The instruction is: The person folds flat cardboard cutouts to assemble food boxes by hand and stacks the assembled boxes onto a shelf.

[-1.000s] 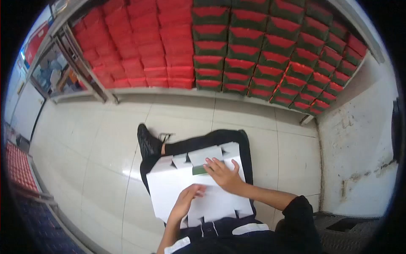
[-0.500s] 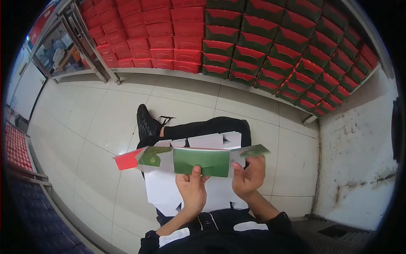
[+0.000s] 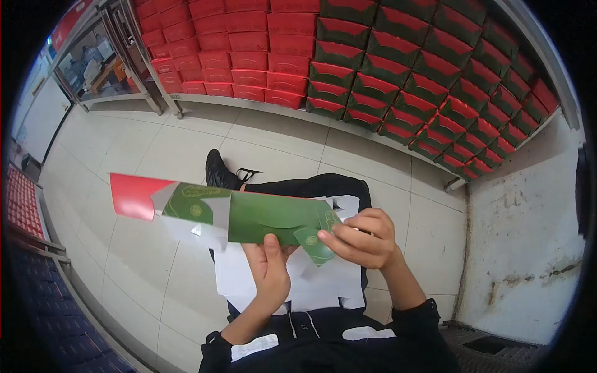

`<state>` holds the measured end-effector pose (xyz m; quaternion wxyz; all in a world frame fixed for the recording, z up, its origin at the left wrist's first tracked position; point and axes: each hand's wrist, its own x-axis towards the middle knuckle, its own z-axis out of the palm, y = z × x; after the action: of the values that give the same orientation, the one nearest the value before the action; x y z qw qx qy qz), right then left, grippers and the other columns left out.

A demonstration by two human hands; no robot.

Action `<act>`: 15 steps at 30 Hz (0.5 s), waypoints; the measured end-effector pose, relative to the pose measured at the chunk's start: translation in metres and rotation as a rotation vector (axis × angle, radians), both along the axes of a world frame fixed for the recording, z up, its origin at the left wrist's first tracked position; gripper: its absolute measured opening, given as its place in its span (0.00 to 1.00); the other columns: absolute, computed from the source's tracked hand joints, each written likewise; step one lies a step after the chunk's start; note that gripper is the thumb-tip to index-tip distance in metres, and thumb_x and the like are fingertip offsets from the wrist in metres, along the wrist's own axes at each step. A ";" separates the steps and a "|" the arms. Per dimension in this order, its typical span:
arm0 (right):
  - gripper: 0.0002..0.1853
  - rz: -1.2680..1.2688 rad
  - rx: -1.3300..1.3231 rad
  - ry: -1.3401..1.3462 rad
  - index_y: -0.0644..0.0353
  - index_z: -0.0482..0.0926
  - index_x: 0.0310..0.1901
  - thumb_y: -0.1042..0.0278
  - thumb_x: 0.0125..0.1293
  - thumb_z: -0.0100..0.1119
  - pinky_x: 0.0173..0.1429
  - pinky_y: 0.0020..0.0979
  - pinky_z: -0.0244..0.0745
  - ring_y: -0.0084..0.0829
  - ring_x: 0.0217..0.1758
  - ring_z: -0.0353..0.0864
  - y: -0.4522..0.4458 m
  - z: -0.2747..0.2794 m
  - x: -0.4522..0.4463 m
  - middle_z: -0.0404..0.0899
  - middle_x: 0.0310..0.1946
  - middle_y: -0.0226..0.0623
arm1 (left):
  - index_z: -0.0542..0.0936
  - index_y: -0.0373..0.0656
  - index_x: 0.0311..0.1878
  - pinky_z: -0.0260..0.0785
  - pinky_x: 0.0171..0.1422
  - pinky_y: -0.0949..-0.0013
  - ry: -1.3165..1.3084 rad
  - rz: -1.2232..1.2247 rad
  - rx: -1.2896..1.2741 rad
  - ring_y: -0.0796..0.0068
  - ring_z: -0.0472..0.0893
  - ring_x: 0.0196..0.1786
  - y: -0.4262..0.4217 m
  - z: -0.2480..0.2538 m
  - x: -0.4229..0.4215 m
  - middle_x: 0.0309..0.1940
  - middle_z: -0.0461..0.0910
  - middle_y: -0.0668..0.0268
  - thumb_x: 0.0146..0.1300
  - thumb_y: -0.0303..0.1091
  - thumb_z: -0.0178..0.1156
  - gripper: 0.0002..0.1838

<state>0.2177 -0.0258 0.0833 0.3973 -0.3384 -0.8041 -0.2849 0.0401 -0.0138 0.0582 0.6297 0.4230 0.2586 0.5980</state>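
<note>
A partly folded gift-box carton, printed green with a red end flap at the left, is held up over my lap. My left hand grips its lower edge, thumb on the green face and fingers behind. My right hand pinches the green patterned flap at the carton's right end, which is bent over toward the front. Under the carton, white cardboard blanks lie across my legs, partly hidden by it.
Stacked red boxes and green-and-red boxes fill the rack ahead. A stained white wall stands at the right. More stacked boxes line the left side. My black shoe rests on the tiled floor.
The carton has swung out toward the left and come closer, its red end now higher. My right hand has folded the right green flap toward the front panel.
</note>
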 end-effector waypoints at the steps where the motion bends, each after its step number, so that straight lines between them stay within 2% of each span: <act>1: 0.15 0.035 -0.014 -0.023 0.50 0.84 0.36 0.71 0.41 0.62 0.34 0.24 0.69 0.22 0.37 0.74 0.000 -0.001 0.002 0.75 0.32 0.23 | 0.46 0.48 0.67 0.73 0.55 0.62 0.004 -0.043 0.004 0.68 0.72 0.56 0.001 0.000 0.000 0.58 0.63 0.60 0.72 0.35 0.39 0.24; 5: 0.16 -0.017 -0.089 0.162 0.54 0.84 0.35 0.75 0.40 0.62 0.34 0.25 0.71 0.24 0.36 0.75 -0.007 -0.002 -0.018 0.77 0.32 0.25 | 0.47 0.45 0.65 0.71 0.57 0.58 0.034 -0.143 -0.008 0.64 0.69 0.60 -0.004 -0.012 0.012 0.60 0.60 0.55 0.73 0.36 0.34 0.21; 7: 0.16 -0.139 -0.039 0.430 0.58 0.84 0.34 0.79 0.39 0.61 0.34 0.26 0.73 0.28 0.35 0.76 -0.007 -0.014 -0.039 0.79 0.31 0.29 | 0.45 0.51 0.69 0.71 0.55 0.62 0.004 0.011 -0.057 0.68 0.71 0.57 -0.007 -0.017 0.028 0.59 0.63 0.61 0.73 0.39 0.37 0.25; 8: 0.17 -0.146 -0.067 0.494 0.60 0.84 0.35 0.82 0.38 0.61 0.36 0.26 0.74 0.31 0.35 0.77 -0.006 -0.015 -0.046 0.80 0.30 0.34 | 0.45 0.50 0.69 0.70 0.56 0.63 0.026 0.001 -0.094 0.67 0.69 0.59 -0.005 -0.016 0.028 0.59 0.63 0.60 0.73 0.41 0.37 0.25; 11: 0.16 -0.166 -0.112 0.507 0.60 0.84 0.35 0.81 0.39 0.61 0.37 0.26 0.74 0.32 0.36 0.77 0.003 -0.032 -0.052 0.80 0.31 0.34 | 0.43 0.46 0.69 0.68 0.58 0.64 0.152 -0.057 -0.019 0.67 0.69 0.59 0.006 -0.025 0.018 0.58 0.63 0.58 0.73 0.40 0.35 0.26; 12: 0.15 -0.166 -0.120 0.513 0.60 0.84 0.37 0.79 0.43 0.63 0.39 0.27 0.74 0.34 0.36 0.77 0.004 -0.035 -0.051 0.80 0.32 0.35 | 0.43 0.46 0.69 0.68 0.58 0.64 0.154 -0.056 -0.018 0.67 0.69 0.59 0.007 -0.027 0.012 0.58 0.63 0.58 0.73 0.40 0.35 0.26; 13: 0.15 -0.164 -0.117 0.511 0.60 0.84 0.37 0.79 0.43 0.63 0.39 0.27 0.74 0.34 0.36 0.77 0.003 -0.033 -0.052 0.80 0.32 0.35 | 0.43 0.43 0.69 0.67 0.58 0.65 0.208 -0.118 0.092 0.67 0.71 0.58 0.009 -0.028 0.007 0.58 0.63 0.55 0.72 0.37 0.36 0.26; 14: 0.12 -0.171 -0.196 0.507 0.61 0.83 0.37 0.76 0.48 0.63 0.40 0.27 0.73 0.33 0.37 0.76 0.001 -0.029 -0.054 0.80 0.33 0.37 | 0.43 0.40 0.68 0.66 0.59 0.66 0.261 -0.178 0.200 0.67 0.72 0.56 0.010 -0.028 0.004 0.57 0.64 0.53 0.72 0.34 0.37 0.25; 15: 0.09 -0.177 -0.277 0.503 0.61 0.83 0.37 0.73 0.52 0.63 0.41 0.27 0.73 0.33 0.37 0.76 -0.002 -0.024 -0.056 0.80 0.34 0.38 | 0.43 0.40 0.68 0.66 0.59 0.66 0.259 -0.175 0.201 0.67 0.72 0.56 0.009 -0.023 0.005 0.57 0.64 0.53 0.72 0.34 0.37 0.25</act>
<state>0.1620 -0.0276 0.0598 0.5074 -0.5183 -0.6790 -0.1132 0.0447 -0.0046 0.0356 0.5956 0.5780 0.2386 0.5042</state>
